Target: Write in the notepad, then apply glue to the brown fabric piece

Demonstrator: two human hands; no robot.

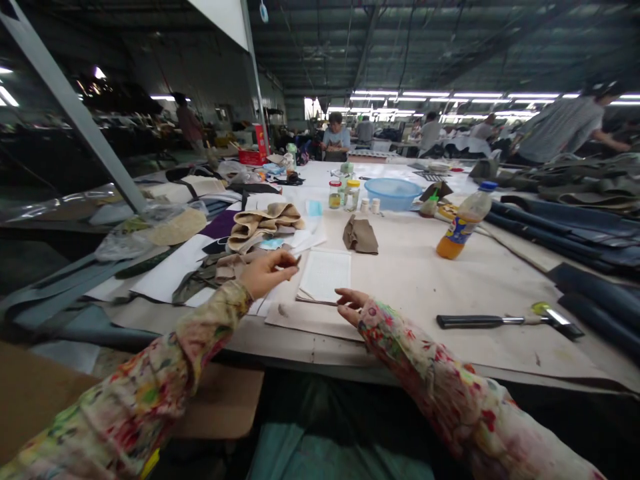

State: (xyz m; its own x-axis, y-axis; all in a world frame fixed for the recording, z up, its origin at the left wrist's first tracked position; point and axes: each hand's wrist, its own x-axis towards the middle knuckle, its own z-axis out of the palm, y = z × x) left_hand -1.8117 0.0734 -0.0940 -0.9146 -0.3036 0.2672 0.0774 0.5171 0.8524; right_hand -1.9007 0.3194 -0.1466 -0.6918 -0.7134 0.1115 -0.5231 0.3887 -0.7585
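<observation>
My left hand [269, 273] hovers just left of a white rectangular sheet or pad [326, 275]. Its thumb and forefinger are pinched together, with a small dark sliver at the tips, too small to name. Over the pad's lower right corner, my right hand [351, 305] has its fingers apart and nothing in them. Beneath the pad lies a beige board or sheet [315, 323] near the table's front edge. Floral sleeves cover both my forearms. Behind the pad is a folded brown fabric piece [361, 235].
A hammer [505, 321] and a bottle of orange drink [465, 223] are to the right. Farther back stand a blue basin [393, 193] and lidded jars [352, 195]. Tan fabric strips [265, 223] lie left; dark folded material [565, 230] is stacked right. Several people work beyond.
</observation>
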